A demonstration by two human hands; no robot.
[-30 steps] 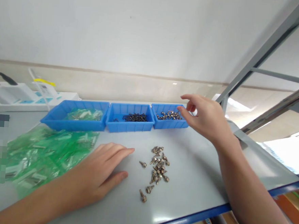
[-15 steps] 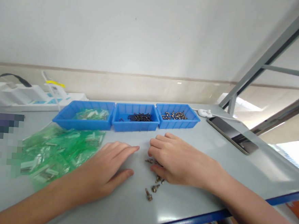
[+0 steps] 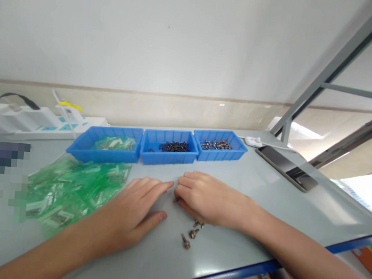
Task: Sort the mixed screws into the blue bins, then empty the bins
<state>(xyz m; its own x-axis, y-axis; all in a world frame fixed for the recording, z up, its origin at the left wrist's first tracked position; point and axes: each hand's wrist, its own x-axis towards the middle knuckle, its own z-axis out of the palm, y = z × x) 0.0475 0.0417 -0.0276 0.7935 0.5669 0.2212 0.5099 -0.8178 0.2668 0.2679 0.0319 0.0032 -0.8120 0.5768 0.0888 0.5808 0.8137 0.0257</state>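
Observation:
My left hand (image 3: 143, 206) rests on the grey table with fingers stretched and thumb apart, holding nothing. Just right of its fingertips is my right hand (image 3: 201, 198), its fingers curled and closed. A bit of a screw (image 3: 175, 200) shows between thumb and fingers; the rest is hidden. Loose brass-coloured screws (image 3: 194, 233) lie below the right hand, some partly under it. A single screw (image 3: 185, 241) lies nearest the table's front edge. Green plastic bags (image 3: 80, 191) with white and metal pieces spread beside my left forearm.
Three blue bins stand along the back: a left bin (image 3: 108, 156) with small bags, a middle bin (image 3: 168, 157) with dark screws, a right bin (image 3: 221, 155) with brass-coloured screws. A phone (image 3: 286, 167) lies right. A power strip (image 3: 62, 126) sits back left.
My right hand has shifted left and slightly nearer, towards my left fingertips, closing on a screw from the pile. The left hand has stayed in place.

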